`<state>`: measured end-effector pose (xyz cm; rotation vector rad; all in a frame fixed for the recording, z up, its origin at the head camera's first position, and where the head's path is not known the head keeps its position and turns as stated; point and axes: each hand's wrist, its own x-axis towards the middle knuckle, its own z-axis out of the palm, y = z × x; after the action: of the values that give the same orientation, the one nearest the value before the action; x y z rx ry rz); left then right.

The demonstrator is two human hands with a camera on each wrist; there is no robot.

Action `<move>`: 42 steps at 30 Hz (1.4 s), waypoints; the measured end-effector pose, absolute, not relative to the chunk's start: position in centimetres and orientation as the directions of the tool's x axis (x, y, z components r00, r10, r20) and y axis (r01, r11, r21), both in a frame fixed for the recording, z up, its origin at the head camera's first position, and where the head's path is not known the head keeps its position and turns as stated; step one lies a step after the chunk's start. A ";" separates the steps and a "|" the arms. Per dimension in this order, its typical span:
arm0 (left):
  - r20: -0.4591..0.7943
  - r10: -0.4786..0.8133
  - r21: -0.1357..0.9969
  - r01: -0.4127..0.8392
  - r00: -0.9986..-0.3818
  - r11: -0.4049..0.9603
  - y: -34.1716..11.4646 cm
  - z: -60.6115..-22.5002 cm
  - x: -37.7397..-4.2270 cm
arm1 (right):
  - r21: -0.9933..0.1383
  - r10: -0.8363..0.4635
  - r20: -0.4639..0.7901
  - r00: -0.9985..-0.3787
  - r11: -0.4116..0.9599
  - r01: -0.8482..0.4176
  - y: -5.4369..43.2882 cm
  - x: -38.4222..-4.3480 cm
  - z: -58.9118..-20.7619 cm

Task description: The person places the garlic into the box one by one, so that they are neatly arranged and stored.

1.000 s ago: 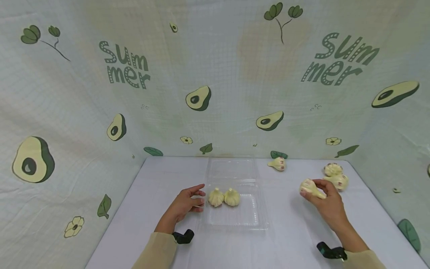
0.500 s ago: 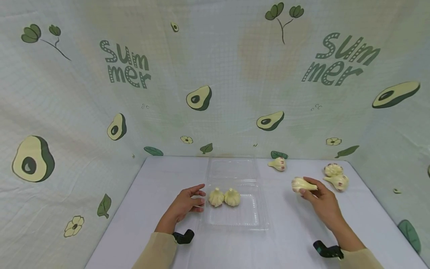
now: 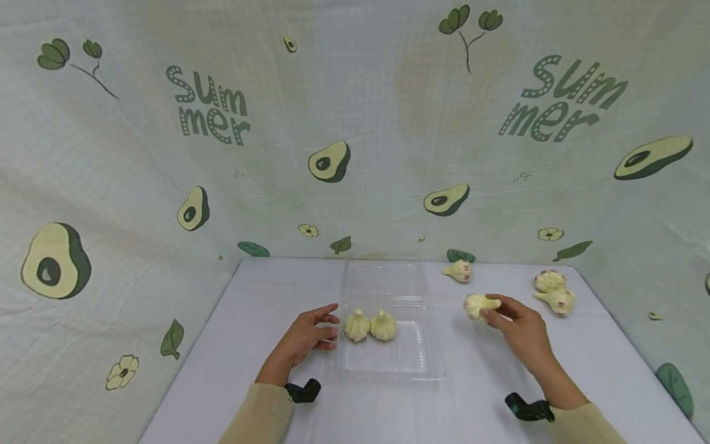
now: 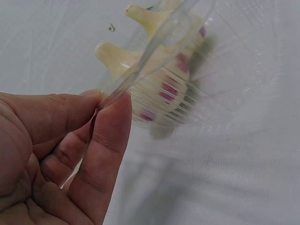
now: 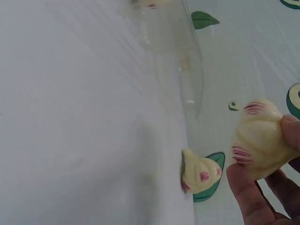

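My left hand [image 3: 312, 335] pinches the left rim of a clear plastic clamshell box [image 3: 407, 364], whose lid [image 3: 383, 279] lies folded back behind it. Thumb and finger meet on that rim in the left wrist view. Two garlic bulbs [image 3: 370, 325] stand side by side in the left back of the box, stems up. To the right of the box, my right hand [image 3: 524, 333] grips another garlic bulb [image 3: 478, 306] above the table, its stem pointing to the right. Purple-pink streaks mark this bulb [image 5: 258, 136] in the right wrist view.
A single garlic bulb [image 3: 459, 271] lies at the table's back edge, right of the lid. Two more bulbs [image 3: 554, 292] touch each other at the back right corner. A printed cloth [image 3: 355, 209] hangs behind the white table [image 3: 266, 283].
My right hand has carried its garlic bulb leftward toward the box, and the bulb has turned so that its stem points right. My left hand and the box have stayed put.
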<state>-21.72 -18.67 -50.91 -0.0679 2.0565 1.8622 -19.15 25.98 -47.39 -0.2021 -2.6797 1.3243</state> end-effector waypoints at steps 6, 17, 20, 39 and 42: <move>-0.298 0.202 0.952 -0.277 -0.933 0.129 -18.6 -50.8 -21.7 | -0.762 0.104 0.106 -0.989 0.648 -0.014 24.8 -19.4 -46.8; -0.304 0.196 0.950 -0.281 -0.932 0.134 -18.5 -50.7 -21.6 | -0.768 0.054 0.161 -0.985 0.634 -0.090 21.6 -20.2 -46.0; -0.301 0.196 0.951 -0.279 -0.933 0.133 -18.4 -50.7 -21.6 | -0.767 0.040 0.172 -0.984 0.632 -0.108 20.5 -20.4 -46.1; -0.298 0.185 0.950 -0.273 -0.936 0.149 -18.3 -50.6 -21.5 | -0.757 -0.081 0.182 -0.980 0.625 -0.193 15.8 -20.3 -48.4; -0.297 0.183 0.950 -0.272 -0.937 0.152 -18.3 -50.6 -21.5 | -0.728 -0.106 0.207 -0.973 0.647 -0.226 15.7 -20.5 -48.9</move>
<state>-21.52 -18.26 -50.63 -0.0845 2.0928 1.8431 -20.46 15.66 -48.88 0.2756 -2.7173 1.2307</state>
